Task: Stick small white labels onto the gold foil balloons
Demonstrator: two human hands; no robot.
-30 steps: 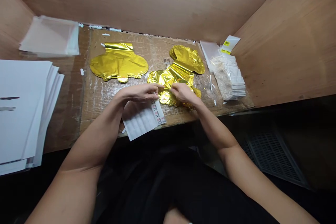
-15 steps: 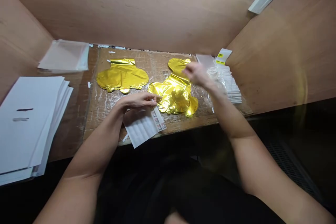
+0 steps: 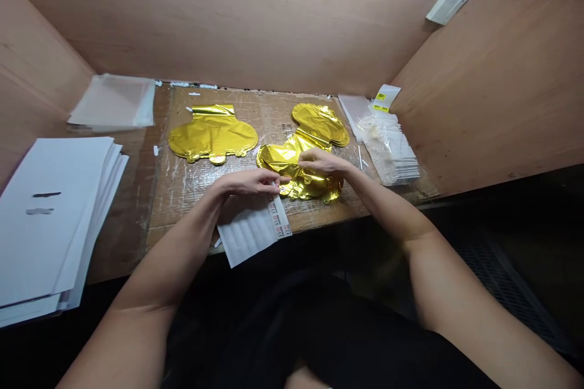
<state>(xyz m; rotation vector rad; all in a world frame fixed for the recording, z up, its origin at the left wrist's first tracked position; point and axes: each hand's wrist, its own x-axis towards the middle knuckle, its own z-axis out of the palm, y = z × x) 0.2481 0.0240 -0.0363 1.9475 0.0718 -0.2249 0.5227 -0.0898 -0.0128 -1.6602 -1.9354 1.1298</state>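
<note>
Your left fingers (image 3: 270,180) are pressed together, pinching the upper corner of a white sheet (image 3: 246,234), which slants toward you and juts past the front edge of the tabletop (image 3: 137,194); small printed marks run in a row along its right-hand side. Your left hand (image 3: 253,182) sits just beside a pile of gold foil pieces (image 3: 285,155), its foremost fingertips reaching the near edge of that foil. Your right hand (image 3: 322,161) is over the same pile, fingers curled inward and touching the shiny surface — whether they pinch a layer or only press on it, you cannot tell from here. The pile lies right of centre on a sheet of cardboard (image 3: 180,197), its pieces crossing one another, with one rounded end fanned out behind your right hand. To the left, apart from it, a second gold foil stack (image 3: 212,134) lies flat with its folded strip pointing to the back wall. Beyond your left arm you have a stack of white paper (image 3: 59,213) — and, behind that, some clear plastic bags (image 3: 114,103). To your right, near the side wall, sits a bundle of white items (image 3: 396,149) in clear wrapping, with a yellow-marked label (image 3: 387,96) at its back.
</note>
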